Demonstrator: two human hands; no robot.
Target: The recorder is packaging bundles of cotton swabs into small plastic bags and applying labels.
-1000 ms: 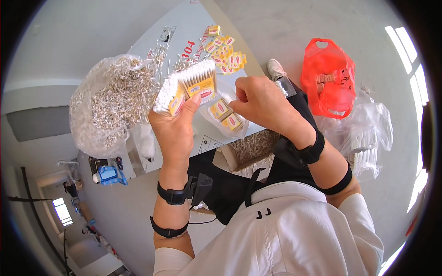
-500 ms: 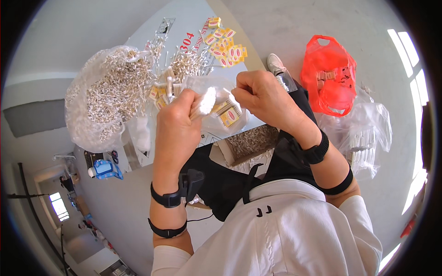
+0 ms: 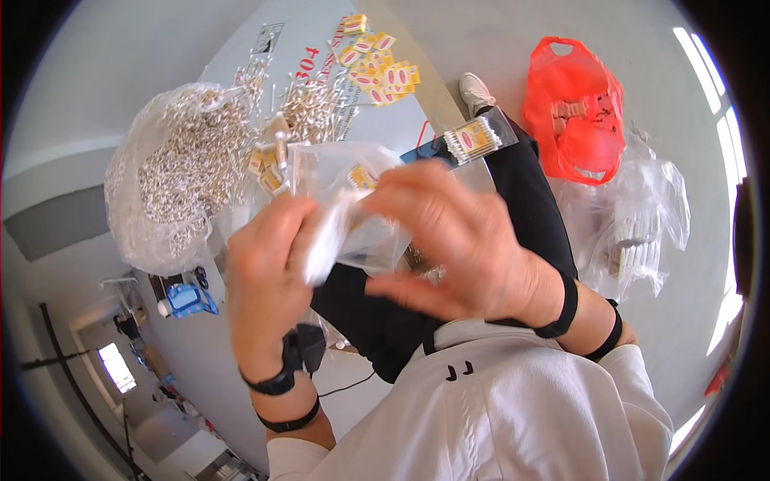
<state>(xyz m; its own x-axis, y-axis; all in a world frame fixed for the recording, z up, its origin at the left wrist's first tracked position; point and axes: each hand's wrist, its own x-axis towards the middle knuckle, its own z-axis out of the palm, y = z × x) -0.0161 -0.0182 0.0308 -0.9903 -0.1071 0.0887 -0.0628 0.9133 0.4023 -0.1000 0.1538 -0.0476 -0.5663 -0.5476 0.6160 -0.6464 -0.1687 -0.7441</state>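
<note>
Gripping blurred swab bundle (image 3: pixel 326 244), left hand (image 3: pixel 269 276) keeps narrow fingers round it; right hand (image 3: pixel 453 248) beside, fingers wide, contact unclear; clear bag (image 3: pixel 317 164) beyond.

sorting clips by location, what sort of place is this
Possibly a small hand-packing workspace: a bulging clear plastic bag holds loose white-tipped cotton swabs, and small yellow-and-white rectangular cards lie piled nearby.

The clear pouch (image 3: pixel 327 166) is glossy plastic, the trousers (image 3: pixel 536 210) matt cloth.
</note>
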